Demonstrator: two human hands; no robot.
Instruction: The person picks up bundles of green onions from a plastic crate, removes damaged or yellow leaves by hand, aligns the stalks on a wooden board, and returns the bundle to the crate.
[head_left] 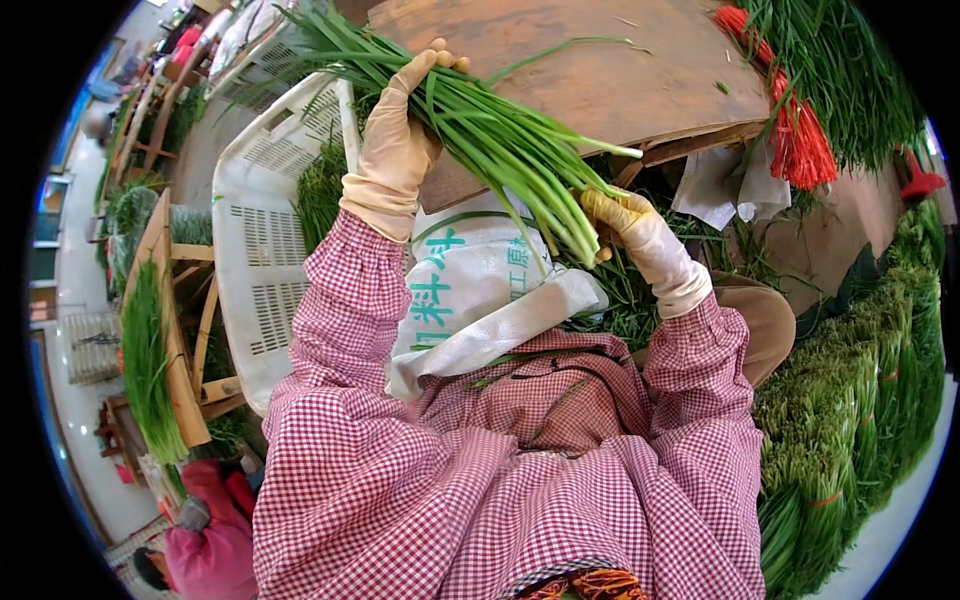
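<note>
A loose bunch of garlic chives (480, 125) is held up in front of me, its leafy tops to the upper left and its pale stem ends to the lower right. My gloved left hand (405, 125) is closed around the leafy part from beneath, fingertips showing above. At the stem ends, my gloved right hand (622, 222) has its fingers pinched together on the chives; the fingertips of that glove are stained yellow-brown. A white woven sack (450, 285) with green print lies over my lap below the bunch.
A wooden board (570, 60) stands ahead, with red ties (800, 140) at its right edge beside piled chives (840, 80). Tied bundles (850, 400) line my right. A white plastic crate (265, 250) stands left. A person in pink (205, 550) works at lower left.
</note>
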